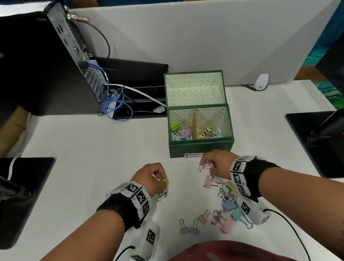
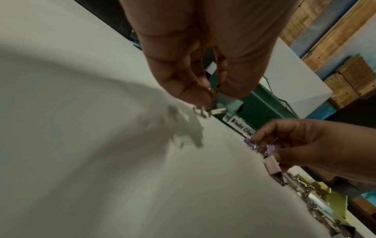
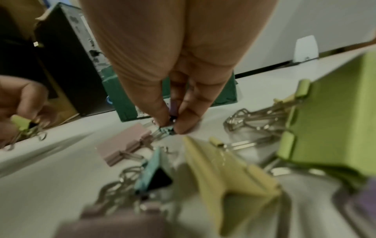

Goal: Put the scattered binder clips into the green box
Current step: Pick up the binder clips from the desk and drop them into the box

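Note:
The green box (image 1: 201, 146) stands open at the table's centre, lid upright, with several pastel binder clips (image 1: 189, 133) inside. Just in front of it, my left hand (image 1: 161, 180) pinches a green binder clip (image 1: 164, 180); the left wrist view shows a teal clip (image 2: 230, 104) in those fingers (image 2: 195, 95) too. My right hand (image 1: 205, 165) pinches a purple binder clip (image 1: 205, 167) low over the table, with a small teal clip (image 3: 167, 129) at its fingertips (image 3: 183, 125). A pink clip (image 1: 207, 181) lies right below that hand. Several scattered clips (image 1: 223, 210) lie near my right wrist.
A black computer tower (image 1: 44, 60) with cables (image 1: 115, 103) stands at the back left. Black monitor bases (image 1: 20, 197) sit at left and right (image 1: 336, 143). A grey divider panel (image 1: 219, 34) runs behind the box. A white device (image 1: 261, 82) sits by the panel.

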A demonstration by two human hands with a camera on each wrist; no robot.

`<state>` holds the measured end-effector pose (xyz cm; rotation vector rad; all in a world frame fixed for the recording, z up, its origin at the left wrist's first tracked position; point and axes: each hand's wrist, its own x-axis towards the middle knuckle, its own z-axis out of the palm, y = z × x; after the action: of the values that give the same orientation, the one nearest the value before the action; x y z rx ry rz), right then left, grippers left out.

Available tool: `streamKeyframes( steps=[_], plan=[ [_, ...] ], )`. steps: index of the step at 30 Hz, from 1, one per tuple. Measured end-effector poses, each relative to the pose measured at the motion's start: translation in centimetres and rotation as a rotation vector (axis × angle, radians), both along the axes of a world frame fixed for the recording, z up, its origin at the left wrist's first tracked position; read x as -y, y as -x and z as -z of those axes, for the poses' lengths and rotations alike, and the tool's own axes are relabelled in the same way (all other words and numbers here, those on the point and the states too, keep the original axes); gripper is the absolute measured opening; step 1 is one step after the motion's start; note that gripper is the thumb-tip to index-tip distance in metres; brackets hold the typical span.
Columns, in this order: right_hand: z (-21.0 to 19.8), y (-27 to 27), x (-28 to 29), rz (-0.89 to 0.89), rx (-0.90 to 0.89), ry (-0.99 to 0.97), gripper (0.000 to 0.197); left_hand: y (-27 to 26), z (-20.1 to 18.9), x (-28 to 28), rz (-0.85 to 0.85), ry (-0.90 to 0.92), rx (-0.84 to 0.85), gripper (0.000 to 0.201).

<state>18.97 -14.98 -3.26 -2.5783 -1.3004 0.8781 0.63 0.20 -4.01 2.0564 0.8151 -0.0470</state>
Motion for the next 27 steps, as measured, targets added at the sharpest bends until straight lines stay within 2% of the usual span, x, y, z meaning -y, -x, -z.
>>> streamKeyframes(
  steps=[7, 14, 18, 19, 22, 25, 27],
  plan=[
    [-0.4, 0.1, -0.3, -0.155, 0.009, 0.119, 0.064, -0.3, 0.3, -0.2, 0.013, -0.026, 0.003, 0.036],
    [-0.4, -0.1, -0.8, -0.216, 0.034, 0.146, 0.048, -0.7, 0.1, -0.5, 0.009, -0.016, -0.008, 0.035],
    [0.2, -0.1, -0.6, -0.188, 0.046, 0.182, 0.029, -1.1, -0.2, -0.5, 0.019, -0.002, 0.001, 0.034],
    [0.6, -0.1, -0.6, -0.181, 0.043, 0.194, 0.030, -1.3, -0.4, -0.4, 0.025, 0.006, 0.005, 0.033],
    [0.7, -0.6, -0.7, -0.176, 0.020, 0.215, 0.033, -2.3, -1.5, 0.2, 0.049, 0.045, 0.026, 0.027],
    [0.1, -1.2, -0.5, -0.174, 0.001, 0.191, 0.016, -4.4, -3.4, 0.8, 0.075, 0.100, 0.087, 0.025],
    [-0.1, -1.7, -0.1, -0.134, -0.016, 0.164, 0.016, -6.2, -4.7, 1.0, 0.081, 0.145, 0.133, 0.024]
  ],
)
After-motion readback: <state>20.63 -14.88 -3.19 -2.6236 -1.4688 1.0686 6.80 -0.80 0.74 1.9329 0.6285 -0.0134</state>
